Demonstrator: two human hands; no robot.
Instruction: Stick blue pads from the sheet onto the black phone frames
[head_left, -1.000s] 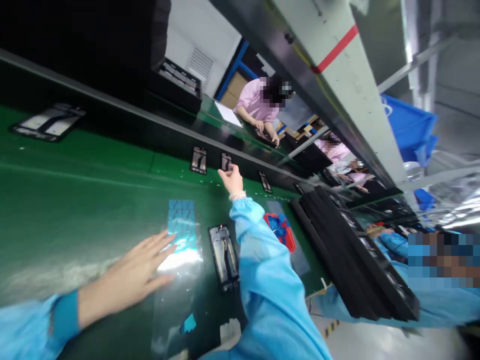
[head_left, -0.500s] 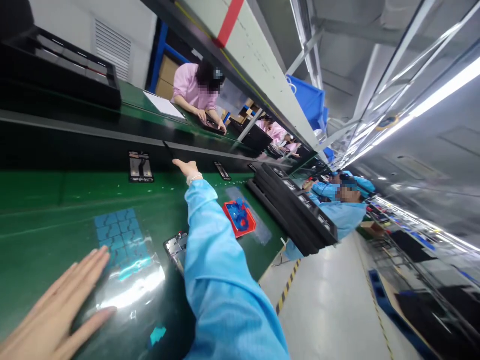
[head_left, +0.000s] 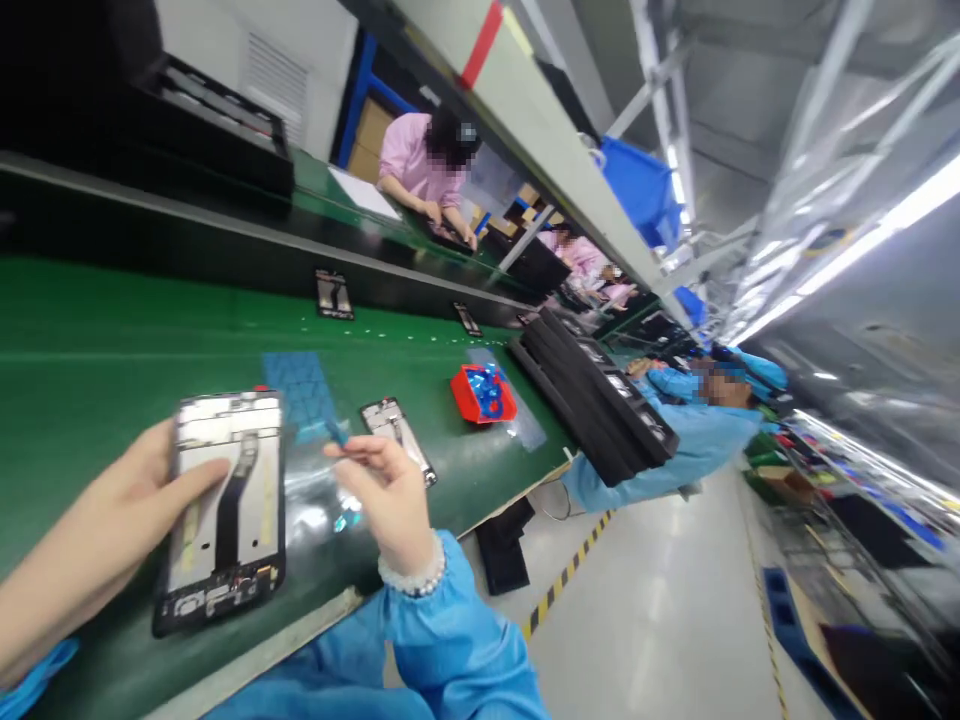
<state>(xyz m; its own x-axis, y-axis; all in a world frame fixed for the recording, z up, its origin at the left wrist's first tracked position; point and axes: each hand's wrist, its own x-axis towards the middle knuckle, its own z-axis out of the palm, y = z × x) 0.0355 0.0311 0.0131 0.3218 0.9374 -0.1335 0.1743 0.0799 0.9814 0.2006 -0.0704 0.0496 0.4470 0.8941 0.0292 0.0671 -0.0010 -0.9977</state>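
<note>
My left hand (head_left: 139, 505) is closed round the side of an opened phone (head_left: 199, 530), its thumb lying over the inner face. A black flat cable runs down the phone's pale middle, with a circuit strip at the near end. To the right, my right hand (head_left: 394, 500) pinches a small blue film piece (head_left: 337, 431) between thumb and fingers. That piece is beside a clear sheet of blue film pieces (head_left: 289, 375) on the green bench. Just beyond my right hand lies another opened phone (head_left: 411, 448).
A red tray (head_left: 465, 405) of blue scraps sits on the bench. Stacked black trays (head_left: 592, 410) stand at its right end. Opened phones, including one phone (head_left: 334, 294), lie along the far strip. A pink-clad person (head_left: 409, 155) works opposite; a blue-clad person (head_left: 697, 430) is at right.
My right hand has come back from the far strip and now pinches a blue film piece. My left hand, flat and spread before, now holds an opened phone. The view has shifted.
</note>
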